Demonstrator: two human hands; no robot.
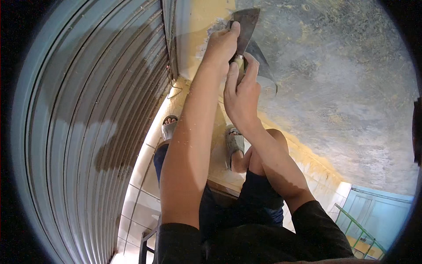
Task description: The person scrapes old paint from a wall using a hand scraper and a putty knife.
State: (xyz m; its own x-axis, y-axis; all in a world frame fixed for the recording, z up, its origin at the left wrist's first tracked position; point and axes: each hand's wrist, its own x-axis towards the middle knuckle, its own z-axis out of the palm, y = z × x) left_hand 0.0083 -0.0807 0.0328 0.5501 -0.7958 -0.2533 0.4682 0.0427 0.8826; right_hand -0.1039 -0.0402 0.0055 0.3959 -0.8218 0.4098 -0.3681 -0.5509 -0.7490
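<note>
Both hands are raised in front of a patchy grey and yellow wall (329, 82). In my right hand (242, 95) is the pale handle of a putty knife (249, 28), its wide metal blade pointing up. My left hand (221, 44) is curled at the blade's left side, thumb upright along its edge; its fingertips are hidden. Something dark shows beside the left thumb and palm. Behind the right fingers is a dark pointed shape (262, 62); I cannot tell whether it is a second blade or a shadow.
A ribbed metal shutter (82, 115) rises close on the left. Below are sandalled feet (235, 142) on a pale tiled floor (141, 208). A dark metal frame (144, 246) stands at lower left. At lower right are a green metal rail (354, 224) and a light-blue door (379, 208).
</note>
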